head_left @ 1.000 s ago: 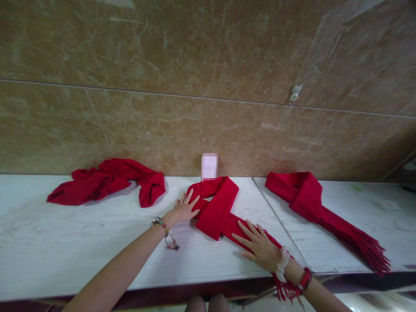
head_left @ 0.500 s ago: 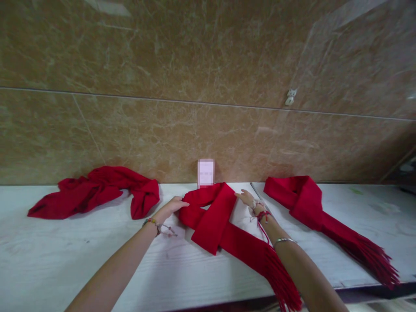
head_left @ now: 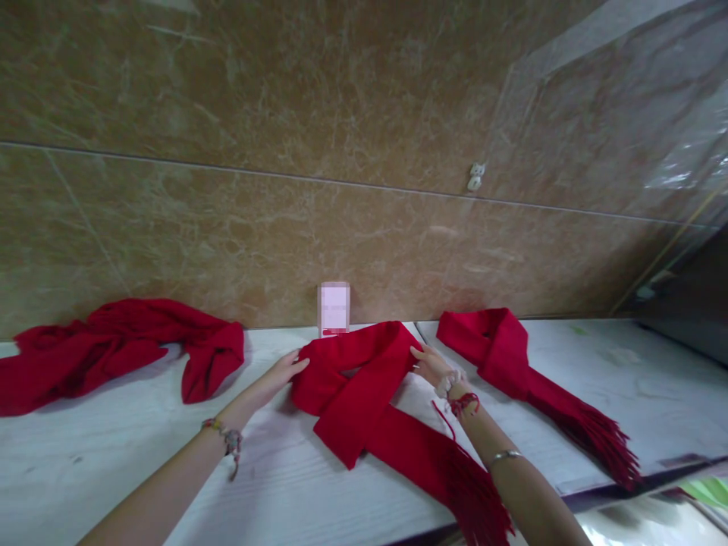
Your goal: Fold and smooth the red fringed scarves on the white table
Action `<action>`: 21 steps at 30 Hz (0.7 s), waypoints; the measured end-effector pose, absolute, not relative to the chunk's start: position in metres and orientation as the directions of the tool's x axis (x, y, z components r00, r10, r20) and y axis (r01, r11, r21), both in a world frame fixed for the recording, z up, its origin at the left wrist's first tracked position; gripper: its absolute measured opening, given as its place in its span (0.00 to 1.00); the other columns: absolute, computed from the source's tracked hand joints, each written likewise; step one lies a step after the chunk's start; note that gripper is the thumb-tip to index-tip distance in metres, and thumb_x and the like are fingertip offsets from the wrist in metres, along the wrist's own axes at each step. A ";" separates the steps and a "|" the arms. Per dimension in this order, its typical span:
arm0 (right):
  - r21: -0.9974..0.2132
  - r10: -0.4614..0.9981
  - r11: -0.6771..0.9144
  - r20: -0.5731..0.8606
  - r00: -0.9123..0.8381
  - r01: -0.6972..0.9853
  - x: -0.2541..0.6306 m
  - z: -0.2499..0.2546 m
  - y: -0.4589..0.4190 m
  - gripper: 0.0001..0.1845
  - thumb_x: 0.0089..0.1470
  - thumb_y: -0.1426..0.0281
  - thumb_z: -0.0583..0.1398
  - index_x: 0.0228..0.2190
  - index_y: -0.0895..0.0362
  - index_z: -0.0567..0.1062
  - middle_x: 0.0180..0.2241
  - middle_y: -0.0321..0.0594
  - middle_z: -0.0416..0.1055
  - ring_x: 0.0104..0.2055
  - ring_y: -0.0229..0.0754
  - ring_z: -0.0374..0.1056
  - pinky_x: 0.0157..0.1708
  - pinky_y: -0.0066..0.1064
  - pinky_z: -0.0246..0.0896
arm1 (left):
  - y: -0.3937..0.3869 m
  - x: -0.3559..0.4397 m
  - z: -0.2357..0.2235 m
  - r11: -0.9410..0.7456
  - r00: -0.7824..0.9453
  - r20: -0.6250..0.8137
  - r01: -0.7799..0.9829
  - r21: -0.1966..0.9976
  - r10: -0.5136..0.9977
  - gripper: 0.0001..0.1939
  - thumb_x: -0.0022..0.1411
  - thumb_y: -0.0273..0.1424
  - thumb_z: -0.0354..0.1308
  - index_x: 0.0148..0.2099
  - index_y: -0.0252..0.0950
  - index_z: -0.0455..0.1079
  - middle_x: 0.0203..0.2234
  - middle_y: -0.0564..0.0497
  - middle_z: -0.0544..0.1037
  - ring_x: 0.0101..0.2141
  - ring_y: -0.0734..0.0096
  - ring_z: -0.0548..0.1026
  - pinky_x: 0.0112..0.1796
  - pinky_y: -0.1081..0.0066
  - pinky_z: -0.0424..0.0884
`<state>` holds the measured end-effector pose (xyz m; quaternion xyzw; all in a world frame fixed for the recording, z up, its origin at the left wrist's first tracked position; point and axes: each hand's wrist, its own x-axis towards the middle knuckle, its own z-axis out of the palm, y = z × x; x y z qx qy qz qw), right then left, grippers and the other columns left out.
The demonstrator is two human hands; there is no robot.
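A red fringed scarf (head_left: 364, 409) lies in front of me, looped with one end crossed over the other. Its fringe trails toward the front edge at the lower right. At the loop's left side, my left hand (head_left: 290, 369) is closed on the scarf's edge. Opposite it, my right hand (head_left: 431, 365) has its fingers and thumb on the right edge, closed on the cloth. Part of the fingers of both hands is hidden by the fabric. A beaded bracelet circles my left wrist; a scrunchie and red cord are on my right.
To the left is a crumpled red cloth (head_left: 130, 341). A second looped red scarf (head_left: 506, 356) with fringe lies to the right. Against the marbled wall (head_left: 255, 235) stands a small blurred-out pale card (head_left: 335, 307). The white table (head_left: 273, 478) ends at a front edge.
The view has shifted right, so most things appear further left. My right hand, earlier with fingers stretched at the scarf's edge, now grips it. The loop's opening looks narrower.
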<state>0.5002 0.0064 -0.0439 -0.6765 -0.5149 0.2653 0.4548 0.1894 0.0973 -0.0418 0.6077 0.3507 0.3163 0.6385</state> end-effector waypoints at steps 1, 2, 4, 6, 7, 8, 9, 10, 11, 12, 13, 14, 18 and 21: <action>-0.933 0.943 -0.045 0.079 0.324 0.358 0.506 -0.041 -0.001 0.12 0.55 0.66 0.51 0.36 0.58 0.69 0.32 0.42 0.72 0.35 0.42 0.69 0.33 0.34 0.66 | 0.096 0.198 -0.040 0.030 0.549 -0.034 0.016 0.999 0.835 0.28 0.42 0.42 0.61 0.45 0.33 0.68 0.44 0.43 0.73 0.46 0.57 0.69 0.47 0.63 0.62; -0.967 0.942 -0.030 0.057 0.330 0.254 0.514 -0.038 -0.010 0.11 0.54 0.65 0.52 0.36 0.57 0.69 0.32 0.41 0.73 0.35 0.42 0.70 0.33 0.34 0.67 | 0.095 0.208 -0.038 -0.001 0.549 -0.007 0.013 1.000 0.836 0.28 0.42 0.42 0.62 0.46 0.33 0.67 0.45 0.44 0.72 0.47 0.57 0.68 0.48 0.63 0.62; -0.998 0.926 0.023 0.044 0.375 0.059 0.533 -0.030 -0.030 0.11 0.49 0.63 0.56 0.34 0.55 0.68 0.32 0.40 0.74 0.34 0.43 0.70 0.32 0.35 0.67 | 0.092 0.232 -0.033 -0.047 0.564 0.036 0.005 0.999 0.825 0.28 0.43 0.40 0.61 0.47 0.33 0.67 0.46 0.45 0.72 0.48 0.57 0.67 0.49 0.62 0.60; -0.995 0.895 0.091 0.059 0.442 -0.051 0.556 -0.018 -0.051 0.12 0.43 0.63 0.60 0.32 0.54 0.68 0.32 0.38 0.74 0.33 0.42 0.71 0.32 0.34 0.67 | 0.088 0.259 -0.026 -0.064 0.599 0.071 -0.033 0.997 0.797 0.26 0.44 0.38 0.61 0.46 0.32 0.67 0.45 0.45 0.73 0.49 0.58 0.66 0.50 0.62 0.59; -0.990 0.879 0.121 0.076 0.471 -0.066 0.568 -0.010 -0.062 0.13 0.41 0.63 0.62 0.31 0.53 0.69 0.31 0.37 0.74 0.33 0.41 0.71 0.32 0.33 0.67 | 0.085 0.273 -0.022 -0.064 0.619 0.091 -0.066 0.996 0.780 0.26 0.45 0.38 0.61 0.46 0.32 0.67 0.45 0.45 0.73 0.49 0.58 0.66 0.50 0.62 0.59; -0.987 0.864 0.147 0.094 0.495 -0.069 0.580 -0.001 -0.071 0.13 0.40 0.64 0.62 0.31 0.53 0.69 0.31 0.36 0.74 0.32 0.40 0.71 0.31 0.32 0.67 | 0.082 0.288 -0.017 -0.059 0.637 0.112 -0.104 0.993 0.763 0.25 0.45 0.37 0.61 0.46 0.32 0.67 0.45 0.46 0.73 0.48 0.58 0.67 0.50 0.62 0.59; -0.983 0.849 0.170 0.114 0.516 -0.062 0.593 0.008 -0.080 0.13 0.39 0.65 0.63 0.31 0.52 0.69 0.31 0.35 0.74 0.31 0.39 0.71 0.31 0.30 0.67 | 0.078 0.303 -0.013 -0.055 0.651 0.135 -0.142 0.988 0.747 0.25 0.45 0.37 0.61 0.46 0.32 0.67 0.45 0.46 0.73 0.49 0.58 0.66 0.50 0.62 0.59; -0.981 0.834 0.188 0.133 0.535 -0.049 0.605 0.019 -0.089 0.13 0.39 0.66 0.63 0.32 0.52 0.70 0.31 0.34 0.74 0.31 0.38 0.70 0.31 0.29 0.67 | 0.075 0.318 -0.008 -0.052 0.665 0.156 -0.173 0.983 0.731 0.24 0.45 0.36 0.61 0.46 0.32 0.68 0.45 0.46 0.73 0.48 0.58 0.66 0.50 0.62 0.59; -0.979 0.817 0.201 0.150 0.556 -0.032 0.617 0.030 -0.096 0.13 0.40 0.67 0.63 0.32 0.53 0.71 0.31 0.34 0.74 0.30 0.38 0.70 0.30 0.29 0.67 | 0.072 0.333 -0.002 -0.051 0.678 0.175 -0.199 0.979 0.714 0.24 0.46 0.36 0.60 0.46 0.32 0.68 0.45 0.45 0.73 0.48 0.59 0.67 0.50 0.62 0.59; -0.978 0.799 0.209 0.162 0.579 -0.015 0.630 0.042 -0.101 0.12 0.40 0.68 0.63 0.32 0.53 0.71 0.30 0.34 0.74 0.30 0.37 0.70 0.29 0.28 0.68 | 0.069 0.348 0.003 -0.050 0.691 0.192 -0.220 0.974 0.697 0.23 0.47 0.36 0.60 0.46 0.32 0.68 0.44 0.45 0.73 0.48 0.59 0.67 0.50 0.62 0.59; -0.979 0.782 0.206 0.165 0.602 0.000 0.642 0.054 -0.106 0.11 0.40 0.70 0.63 0.31 0.53 0.71 0.29 0.35 0.74 0.29 0.37 0.70 0.28 0.27 0.68 | 0.067 0.363 0.007 -0.047 0.704 0.206 -0.238 0.970 0.680 0.22 0.49 0.35 0.59 0.46 0.31 0.68 0.44 0.45 0.73 0.48 0.59 0.67 0.50 0.62 0.59; -0.981 0.767 0.193 0.159 0.621 0.013 0.655 0.067 -0.108 0.10 0.40 0.72 0.62 0.31 0.54 0.72 0.28 0.35 0.74 0.28 0.37 0.70 0.27 0.26 0.68 | 0.066 0.378 0.012 -0.039 0.717 0.216 -0.255 0.966 0.663 0.21 0.50 0.35 0.59 0.47 0.31 0.67 0.44 0.45 0.73 0.48 0.60 0.68 0.50 0.62 0.60; -0.993 0.757 0.108 0.114 0.643 0.049 0.708 0.105 -0.103 0.09 0.42 0.77 0.61 0.30 0.57 0.72 0.26 0.37 0.73 0.25 0.37 0.70 0.25 0.26 0.69 | 0.075 0.444 0.021 0.019 0.746 0.213 -0.290 0.957 0.631 0.18 0.55 0.30 0.55 0.48 0.31 0.66 0.43 0.45 0.74 0.44 0.63 0.71 0.47 0.64 0.64; -0.989 0.727 0.092 0.149 0.671 0.119 0.742 0.108 -0.084 0.08 0.43 0.78 0.61 0.30 0.59 0.73 0.24 0.39 0.73 0.25 0.39 0.70 0.25 0.29 0.69 | 0.087 0.492 0.014 0.030 0.747 0.148 -0.218 0.975 0.648 0.16 0.58 0.27 0.51 0.50 0.32 0.64 0.43 0.45 0.74 0.42 0.65 0.72 0.43 0.67 0.67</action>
